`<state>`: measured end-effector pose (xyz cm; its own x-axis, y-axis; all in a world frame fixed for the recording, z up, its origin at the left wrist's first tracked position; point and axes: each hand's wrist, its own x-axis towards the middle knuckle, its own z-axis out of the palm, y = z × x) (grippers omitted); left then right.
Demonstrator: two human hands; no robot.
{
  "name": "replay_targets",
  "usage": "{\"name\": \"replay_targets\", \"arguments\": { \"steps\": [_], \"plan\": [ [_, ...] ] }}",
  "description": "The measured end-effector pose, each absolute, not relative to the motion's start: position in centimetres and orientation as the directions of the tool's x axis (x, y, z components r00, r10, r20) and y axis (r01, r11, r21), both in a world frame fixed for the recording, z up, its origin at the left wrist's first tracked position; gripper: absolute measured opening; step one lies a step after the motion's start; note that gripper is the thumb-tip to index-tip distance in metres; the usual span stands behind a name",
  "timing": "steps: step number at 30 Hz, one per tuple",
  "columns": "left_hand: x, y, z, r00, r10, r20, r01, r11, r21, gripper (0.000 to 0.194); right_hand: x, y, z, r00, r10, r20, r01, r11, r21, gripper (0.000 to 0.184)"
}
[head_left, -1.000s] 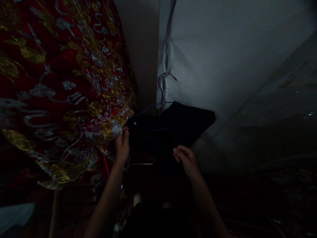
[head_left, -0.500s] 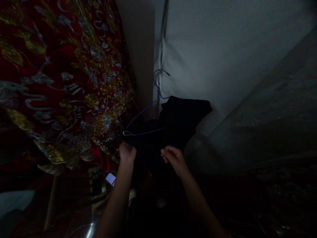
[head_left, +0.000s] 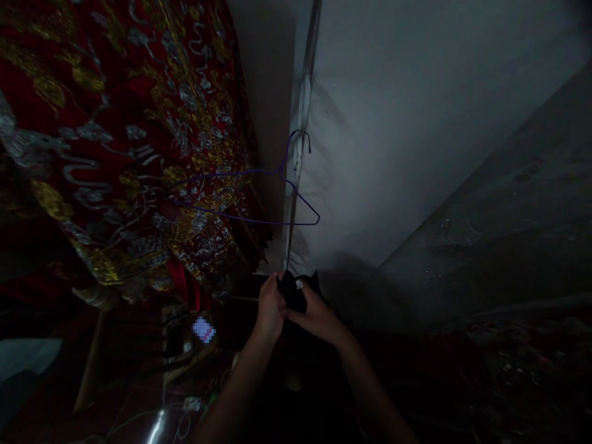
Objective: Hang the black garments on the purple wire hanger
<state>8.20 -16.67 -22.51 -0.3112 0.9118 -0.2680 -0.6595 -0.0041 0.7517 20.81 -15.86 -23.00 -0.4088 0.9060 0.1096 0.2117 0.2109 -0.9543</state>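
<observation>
Both my hands grip a black garment (head_left: 296, 293) bunched between them, low in the middle of the dim view. My left hand (head_left: 268, 308) closes on its left side and my right hand (head_left: 317, 314) on its right side, fingers wrapped around the cloth. Above them a thin purple wire hanger (head_left: 259, 197) hangs bare from a hook on the white wall (head_left: 416, 123). The rest of the garment drops into darkness below my hands.
A red cloth with gold and silver embroidery (head_left: 115, 142) hangs at the left, close to the hanger. A white cable strip (head_left: 303, 98) runs down the wall corner. Cluttered items, cords and a small lit screen (head_left: 203, 330) lie on the floor at lower left.
The black garment has come off the purple hanger, which now hangs bare. Both hands moved down and together, bunching the garment between them.
</observation>
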Motion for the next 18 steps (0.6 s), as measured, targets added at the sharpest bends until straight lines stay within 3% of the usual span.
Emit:
{"name": "replay_targets", "arguments": {
  "steps": [3, 5, 7, 10, 13, 15, 18],
  "plan": [
    [8.1, -17.5, -21.2, -0.300, 0.954, 0.017, -0.304, -0.113, 0.946, 0.031, 19.6, -15.8, -22.4, -0.387, 0.918, 0.082, 0.116, 0.137, -0.984, 0.031],
    [7.0, -17.8, -20.1, -0.223, 0.947, 0.230, -0.027, -0.242, 0.970, 0.027, 19.2, -15.3, -21.7, -0.345, 0.937, 0.065, 0.075, 0.096, -0.993, 0.024],
    [5.4, -18.0, -19.6, -0.146, 0.928, 0.344, 0.123, -0.328, 0.937, 0.027, 19.2, -14.5, -20.4, -0.339, 0.937, 0.087, 0.052, 0.111, -0.992, 0.022],
    [2.8, -18.1, -20.1, 0.076, 0.956, 0.283, 0.201, -0.293, 0.935, 0.052, 19.3, -12.8, -17.5, -0.391, 0.893, 0.223, 0.013, 0.247, -0.969, 0.021],
    [0.0, -17.9, -21.4, 0.307, 0.949, 0.064, 0.367, -0.181, 0.913, 0.038, 18.2, -10.3, -15.1, -0.299, 0.881, 0.368, 0.003, 0.386, -0.922, 0.031],
    [-2.0, -17.7, -21.9, 0.327, 0.945, -0.008, 0.496, -0.165, 0.853, 0.031, 16.9, -8.0, -14.8, -0.177, 0.896, 0.406, 0.033, 0.418, -0.908, 0.040],
    [-5.5, -17.1, -21.4, 0.275, 0.961, -0.014, 0.627, -0.168, 0.760, 0.032, 15.2, -4.8, -16.2, -0.101, 0.923, 0.370, 0.109, 0.380, -0.918, 0.033]
  ]
}}
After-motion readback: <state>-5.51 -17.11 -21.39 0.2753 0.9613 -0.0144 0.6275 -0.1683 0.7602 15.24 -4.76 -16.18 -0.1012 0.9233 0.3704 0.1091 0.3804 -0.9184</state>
